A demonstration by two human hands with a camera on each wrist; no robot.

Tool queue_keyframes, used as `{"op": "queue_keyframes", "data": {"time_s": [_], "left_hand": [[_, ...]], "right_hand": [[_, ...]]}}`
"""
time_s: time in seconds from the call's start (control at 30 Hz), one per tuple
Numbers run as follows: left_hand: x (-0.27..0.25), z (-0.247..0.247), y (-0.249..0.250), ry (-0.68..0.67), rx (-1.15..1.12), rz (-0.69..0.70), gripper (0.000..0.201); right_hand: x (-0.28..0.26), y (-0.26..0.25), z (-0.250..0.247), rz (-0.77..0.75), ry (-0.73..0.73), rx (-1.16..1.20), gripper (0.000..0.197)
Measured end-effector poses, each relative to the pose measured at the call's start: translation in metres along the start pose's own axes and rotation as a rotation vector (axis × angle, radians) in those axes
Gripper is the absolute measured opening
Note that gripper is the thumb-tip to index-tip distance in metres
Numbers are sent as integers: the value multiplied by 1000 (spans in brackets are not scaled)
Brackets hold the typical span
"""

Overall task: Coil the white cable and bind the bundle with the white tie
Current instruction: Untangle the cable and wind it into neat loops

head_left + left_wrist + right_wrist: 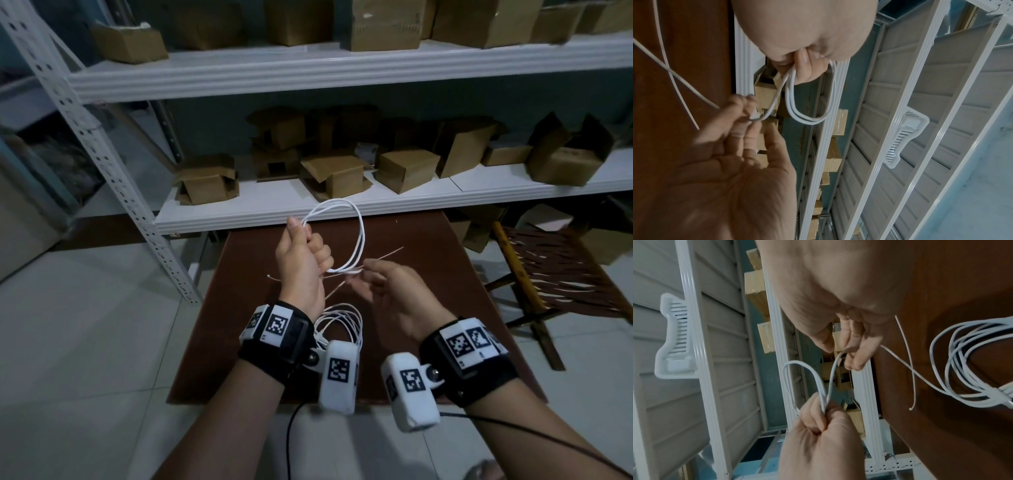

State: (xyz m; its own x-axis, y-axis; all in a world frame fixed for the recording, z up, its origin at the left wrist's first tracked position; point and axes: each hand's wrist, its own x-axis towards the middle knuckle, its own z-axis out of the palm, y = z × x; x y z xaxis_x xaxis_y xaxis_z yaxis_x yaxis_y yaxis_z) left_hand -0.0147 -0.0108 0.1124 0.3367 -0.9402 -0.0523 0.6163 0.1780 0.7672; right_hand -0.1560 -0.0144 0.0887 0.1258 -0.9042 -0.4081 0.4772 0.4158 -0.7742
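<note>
My left hand (303,245) is raised above the brown table (428,308) and grips a few loops of the white cable (360,236) in its fist. In the left wrist view the loops (807,121) hang from its curled fingers (805,71). To the right, my right hand (370,275) pinches the cable's free end between thumb and fingertips (853,356); the loops (816,374) show there too. Two thin white ties (387,254) lie crossed on the table under the hands, as the right wrist view's ties (909,363) confirm.
A second coiled white cable bundle (342,320) lies on the table near my left wrist. White shelves (342,205) with cardboard boxes (406,169) stand just behind the table. A perforated post (113,178) stands at left, a folding stool (555,274) at right.
</note>
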Motion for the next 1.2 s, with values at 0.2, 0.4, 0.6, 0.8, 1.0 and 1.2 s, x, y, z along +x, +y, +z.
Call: {"op": "queue_keyframes", "data": {"time_s": [0.2, 0.4, 0.6, 0.8, 1.0, 1.2], "left_hand": [[0, -2, 4, 20, 84, 4, 40], [1, -8, 13, 41, 294, 32, 39], [2, -16, 16, -2, 518, 38, 39], [2, -17, 13, -73, 555, -80, 39], [2, -17, 15, -132, 577, -117, 39], [0, -14, 13, -170, 581, -171, 37]], "right_hand": [[-7, -17, -1, -70, 7, 192, 12], [-7, -23, -6, -122, -6, 223, 35], [-12, -31, -6, -217, -43, 137, 47], [-15, -32, -5, -475, -63, -259, 39], [-14, -33, -4, -526, -106, -375, 41], [-16, -31, -3, -527, -187, -441, 38]]}}
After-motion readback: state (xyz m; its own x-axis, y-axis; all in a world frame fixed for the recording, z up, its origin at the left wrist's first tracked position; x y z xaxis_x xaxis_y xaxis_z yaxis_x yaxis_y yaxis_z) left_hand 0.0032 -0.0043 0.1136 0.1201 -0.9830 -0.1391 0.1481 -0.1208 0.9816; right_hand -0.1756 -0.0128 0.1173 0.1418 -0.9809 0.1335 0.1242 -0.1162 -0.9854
